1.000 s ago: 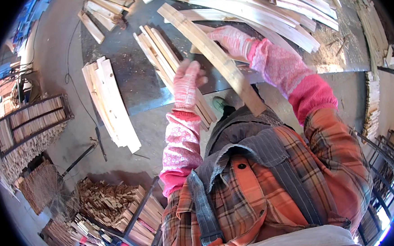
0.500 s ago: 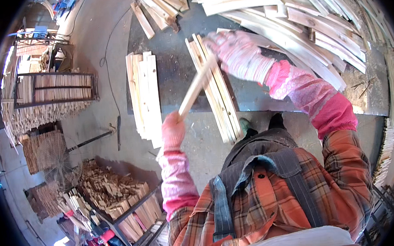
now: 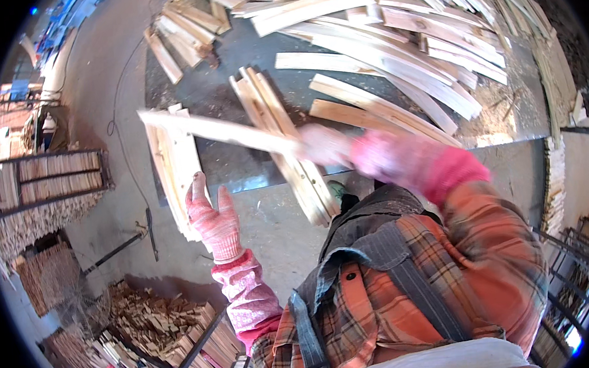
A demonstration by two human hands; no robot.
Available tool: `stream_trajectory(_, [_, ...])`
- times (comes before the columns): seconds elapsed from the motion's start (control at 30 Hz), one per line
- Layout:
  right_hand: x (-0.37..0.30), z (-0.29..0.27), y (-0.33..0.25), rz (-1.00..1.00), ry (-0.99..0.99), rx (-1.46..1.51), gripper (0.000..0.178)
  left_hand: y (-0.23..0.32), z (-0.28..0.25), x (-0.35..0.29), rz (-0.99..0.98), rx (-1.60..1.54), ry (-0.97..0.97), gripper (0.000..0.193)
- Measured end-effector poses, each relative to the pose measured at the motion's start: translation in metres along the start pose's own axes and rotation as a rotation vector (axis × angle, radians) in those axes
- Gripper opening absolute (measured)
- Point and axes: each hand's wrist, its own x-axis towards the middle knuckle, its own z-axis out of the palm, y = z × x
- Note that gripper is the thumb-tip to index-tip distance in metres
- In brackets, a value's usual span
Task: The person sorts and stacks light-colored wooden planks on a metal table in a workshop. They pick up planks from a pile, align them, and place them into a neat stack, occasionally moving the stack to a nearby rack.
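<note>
**Crowded counter [image 3: 211,91], one plank [image 3: 217,129] up**

Boards lie in a broad heap [image 3: 367,41] toward the far right corner. The middle stack [image 3: 308,190] and left stack [image 3: 168,166] overhang the near edge; the plank crosses above both, clasped in the blurred right hand [image 3: 326,145]. The left hand [image 3: 214,222] spreads open, empty.

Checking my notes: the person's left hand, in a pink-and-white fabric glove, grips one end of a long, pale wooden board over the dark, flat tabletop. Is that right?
Not quite: in the head view, the pink-gloved right hand grips the long, pale wooden board; the left hand is open. The rest stands.
</note>
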Motion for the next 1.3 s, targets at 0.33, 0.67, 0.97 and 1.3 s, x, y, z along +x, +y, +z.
stream_trajectory(0.33, [0.000,-0.020,0.020,0.110,0.446,-0.278,0.055,-0.025,0.075,-0.023,-0.125,-0.052,-0.295,0.052])
stream_trajectory(0.67, [-0.131,-0.093,0.186,0.461,0.320,-0.431,0.055,0.008,0.154,-0.005,-0.236,0.193,-0.511,0.084])
stream_trajectory(0.97, [-0.012,0.033,0.061,0.202,0.253,0.200,0.041,0.025,0.208,0.022,-0.319,0.220,-0.480,0.094])
stream_trajectory(1.3, [-0.114,-0.033,0.187,0.119,0.683,-0.629,0.048,0.026,0.212,0.007,-0.311,0.293,-0.477,0.100])
